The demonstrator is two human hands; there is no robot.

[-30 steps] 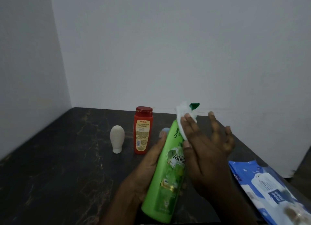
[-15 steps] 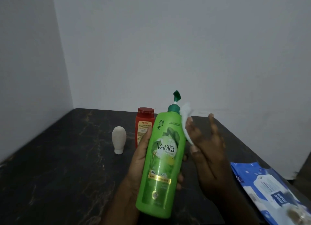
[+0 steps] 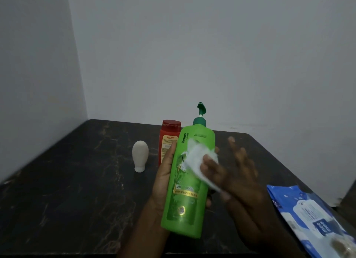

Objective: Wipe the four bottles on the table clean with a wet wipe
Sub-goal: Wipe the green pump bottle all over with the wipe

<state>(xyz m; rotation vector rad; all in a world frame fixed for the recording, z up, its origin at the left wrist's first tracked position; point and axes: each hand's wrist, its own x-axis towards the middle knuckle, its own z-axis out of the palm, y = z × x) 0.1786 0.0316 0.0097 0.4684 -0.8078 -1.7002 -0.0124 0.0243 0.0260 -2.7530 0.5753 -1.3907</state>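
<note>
Head view, items as we find them.

1. Green bottle (image 3: 187,180): tall plastic pump bottle, held clear of the desk (image 3: 67,190) at centre frame, leaning slightly to the right, dark green pump (image 3: 201,108) uppermost. We read "Henna & Amla" running up the shoulder, the letters "SHA" lower down, and a gold band, "with Vitamin B5 &"; the middle of the label is covered.
2. Left hand (image 3: 163,178): its grip is closed round the left side and back of the green bottle, thumb lying along the near edge.
3. Wet wipe (image 3: 198,161): white, crumpled, lying flat against the front label of the green bottle.
4. Right hand (image 3: 237,180): motion-blurred. As far as we can tell, its grip pinches the wet wipe between forefinger and thumb and presses it to the bottle; the other fingers stand spread and straight.
5. Red bottle (image 3: 169,138): upright on the desk behind the left hand, red cap, yellow label headed "Karthika"; the smaller print is illegible.
6. White bottle (image 3: 140,155): small, rounded, standing on its cap left of the red one, apart from it; no writing that we can make out.
7. Pack of wipes (image 3: 312,219): blue and white, flat at the desk's right edge; print unreadable.
8. Desk: dark, marbled top.
</note>
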